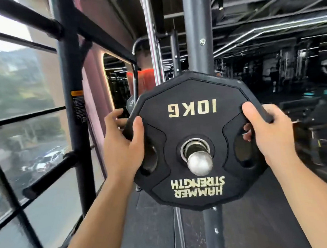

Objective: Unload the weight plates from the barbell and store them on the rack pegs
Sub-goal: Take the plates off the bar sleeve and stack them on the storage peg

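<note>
Weight plate (195,141), black and many-sided, hangs with its centre hole threaded over a silver, round-ended peg (199,162) that juts toward the camera from a dark upright post (199,42). Its pale lettering, "10KG" and "HAMMER STRENGTH", reads upside down. Whether this peg belongs to the rack or is the barbell's end cannot be told from this view.

Both hands clamp the plate at its sides. The left hand (123,146) grips the left edge, thumb pressed on the front face beside the left grip slot and fingers curled around the back. The right hand (267,131) holds the right edge the same way, thumb on the front and fingertips showing through the right grip slot.

Directly behind the plate, the post runs up and down out of view, with a chrome bar (152,36) standing just left of it. Further left, a black rack upright (72,92) bears an orange-topped warning label (78,109), and a bare black peg (49,176) sticks out from it low down, well apart from the plate. Part of a second plate (130,105) peeks out behind the left hand. Large windows (15,86) fill the left side; dim gym equipment, too blurred to identify, fills the right background.
</note>
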